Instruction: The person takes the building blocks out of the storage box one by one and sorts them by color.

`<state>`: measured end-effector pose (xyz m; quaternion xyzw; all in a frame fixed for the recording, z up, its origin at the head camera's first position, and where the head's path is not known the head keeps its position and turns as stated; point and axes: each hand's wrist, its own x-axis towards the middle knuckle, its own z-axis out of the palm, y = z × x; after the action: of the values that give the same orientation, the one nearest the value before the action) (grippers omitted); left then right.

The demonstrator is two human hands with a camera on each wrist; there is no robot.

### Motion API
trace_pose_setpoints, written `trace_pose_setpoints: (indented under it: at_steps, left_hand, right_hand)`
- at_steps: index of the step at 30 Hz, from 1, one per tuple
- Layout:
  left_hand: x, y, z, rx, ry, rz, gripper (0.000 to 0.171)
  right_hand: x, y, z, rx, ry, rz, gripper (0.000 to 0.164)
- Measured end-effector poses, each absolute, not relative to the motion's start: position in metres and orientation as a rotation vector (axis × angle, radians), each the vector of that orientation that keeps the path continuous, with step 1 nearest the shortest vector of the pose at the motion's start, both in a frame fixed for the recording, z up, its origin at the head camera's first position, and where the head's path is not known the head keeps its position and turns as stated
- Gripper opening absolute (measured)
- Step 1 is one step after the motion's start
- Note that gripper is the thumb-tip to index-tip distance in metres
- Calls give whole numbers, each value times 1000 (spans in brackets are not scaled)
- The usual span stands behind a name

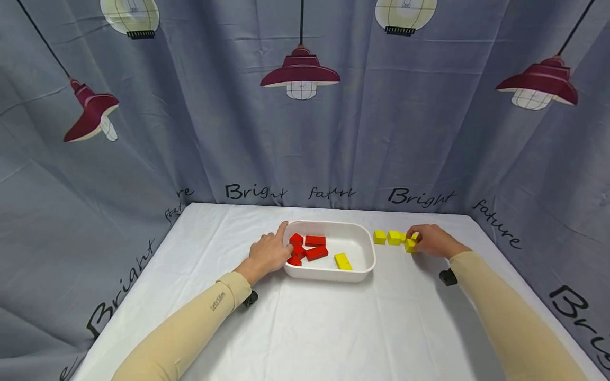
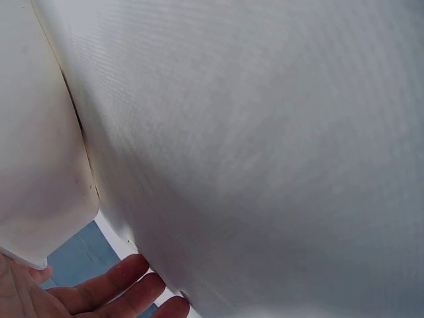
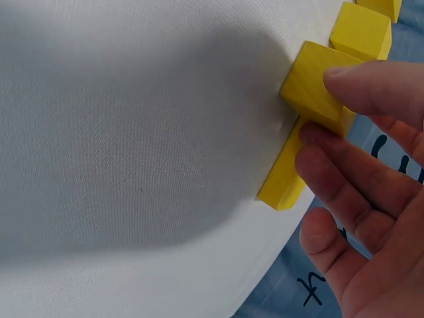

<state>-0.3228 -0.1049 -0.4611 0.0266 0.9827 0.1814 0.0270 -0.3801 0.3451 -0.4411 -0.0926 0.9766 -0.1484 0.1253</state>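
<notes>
My right hand (image 1: 431, 241) pinches a yellow cube (image 3: 311, 79) between thumb and fingers, at the right end of a row of yellow blocks. Beside it in the right wrist view lie another yellow cube (image 3: 360, 30) and a longer yellow block (image 3: 281, 173). Across the table, my left hand (image 1: 269, 251) is at the left rim of a white tray (image 1: 329, 273), thumb over the edge and index finger stretched toward the far corner. In the left wrist view its other fingers (image 2: 109, 285) extend loosely outside the tray wall.
Several red blocks (image 1: 316, 253) lie in the tray's left half, and one yellow block (image 1: 342, 261) is toward its right. Two yellow cubes, a left one (image 1: 379, 237) and a right one (image 1: 394, 237), stand between tray and right hand. A grey curtain (image 1: 305, 148) hangs behind the white-covered table (image 1: 333, 328).
</notes>
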Motion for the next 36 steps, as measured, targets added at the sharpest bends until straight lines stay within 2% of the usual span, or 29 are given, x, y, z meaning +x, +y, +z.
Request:
trace_pose_setpoints:
  at_steps: [29, 36]
  left_hand:
    - [-319, -101, -466, 74, 3033, 551, 72]
    - [-323, -103, -462, 86, 3053, 533, 72]
  right_hand:
    - [-384, 340, -450, -137, 2951, -393, 42]
    - [-383, 339, -442, -126, 2986, -370, 44]
